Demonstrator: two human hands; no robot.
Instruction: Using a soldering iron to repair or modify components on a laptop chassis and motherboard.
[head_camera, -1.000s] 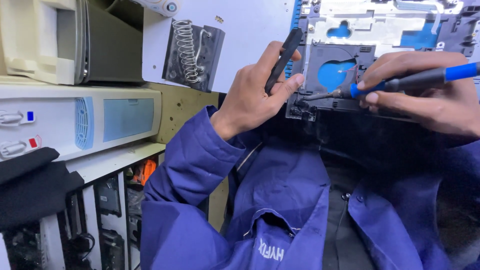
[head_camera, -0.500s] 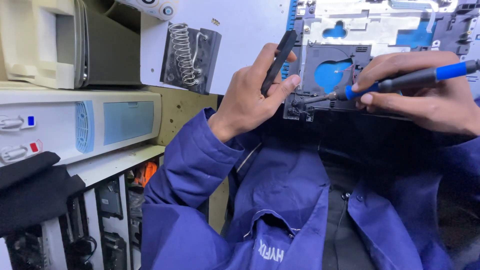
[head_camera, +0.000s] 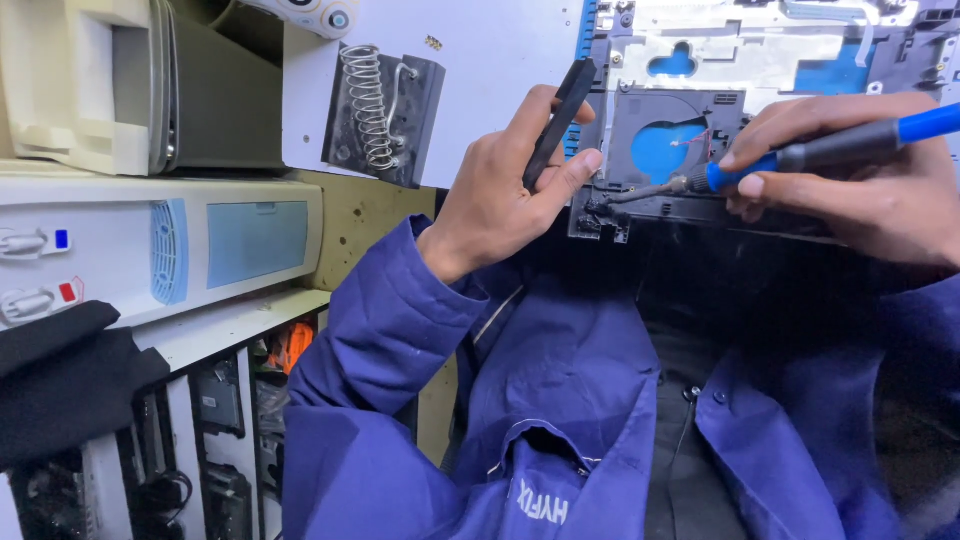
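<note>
While right hand (head_camera: 860, 185) fingers grip the blue soldering iron (head_camera: 800, 155), tip pointing left, left hand (head_camera: 500, 195) pinches upright black tool (head_camera: 558, 120).

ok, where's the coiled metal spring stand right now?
Head view, upper left of centre: the coiled metal spring stand lies on the white bench, left of the left hand.

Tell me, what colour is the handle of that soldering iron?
Bright blue with a dark grip; the soldering iron sits in the right hand, head view.
</note>
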